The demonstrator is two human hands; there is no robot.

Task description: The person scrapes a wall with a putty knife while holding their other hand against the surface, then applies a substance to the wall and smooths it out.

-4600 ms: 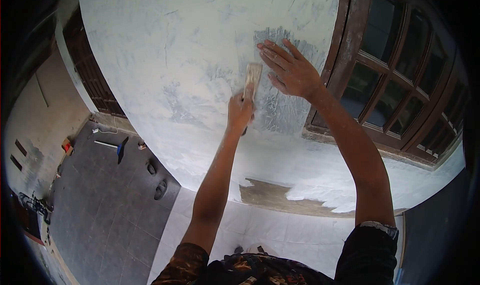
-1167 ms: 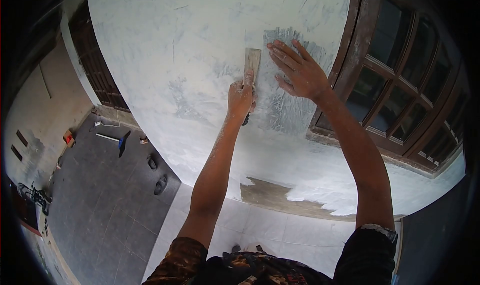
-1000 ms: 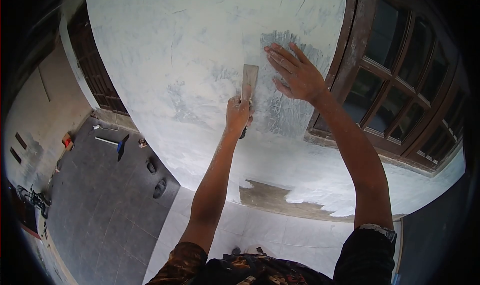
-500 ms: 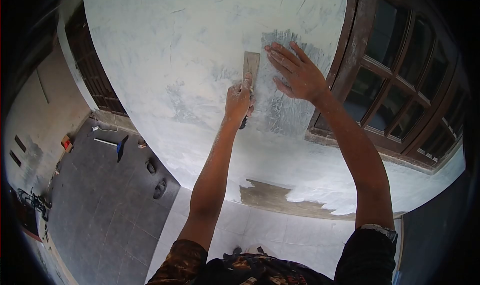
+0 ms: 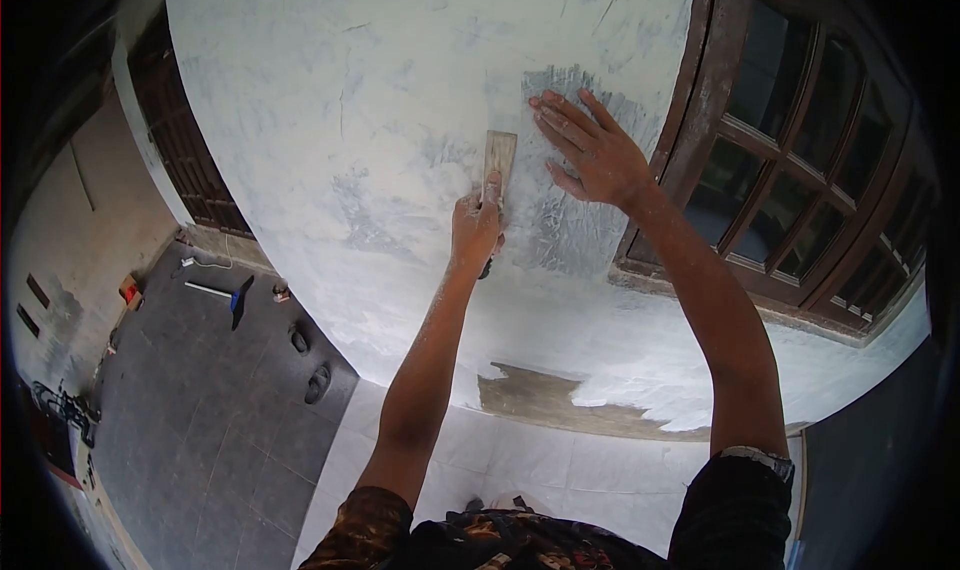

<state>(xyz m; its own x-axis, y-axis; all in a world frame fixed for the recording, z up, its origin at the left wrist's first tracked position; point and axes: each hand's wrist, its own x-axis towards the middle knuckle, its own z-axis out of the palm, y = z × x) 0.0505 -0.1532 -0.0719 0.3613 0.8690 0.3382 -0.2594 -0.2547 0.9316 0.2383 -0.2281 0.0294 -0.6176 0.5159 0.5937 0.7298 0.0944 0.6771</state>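
My left hand [image 5: 474,232] is closed around a putty knife [image 5: 501,151], its flat blade pointing up along the wall and its dark handle end showing below the fist. The thumb lies along the blade's base. To the right, my right hand [image 5: 603,160] is spread with its palm toward the wall, apparently resting on it, fingers pointing up and left. Both hands carry whitish dust. The wall [image 5: 400,90] is coated in pale, streaky filler. Beside and under my right hand is a rough grey patch [image 5: 575,235].
A brown wooden window [image 5: 790,160] borders the wall on the right. Low on the wall runs a bare brownish strip [image 5: 530,392], above pale floor tiles [image 5: 530,450]. On the dark floor at left lie a squeegee-like tool [image 5: 238,302] and a pair of sandals [image 5: 318,382].
The putty knife has slid a short way down the wall with my left hand. My right hand stays almost in the same spot.
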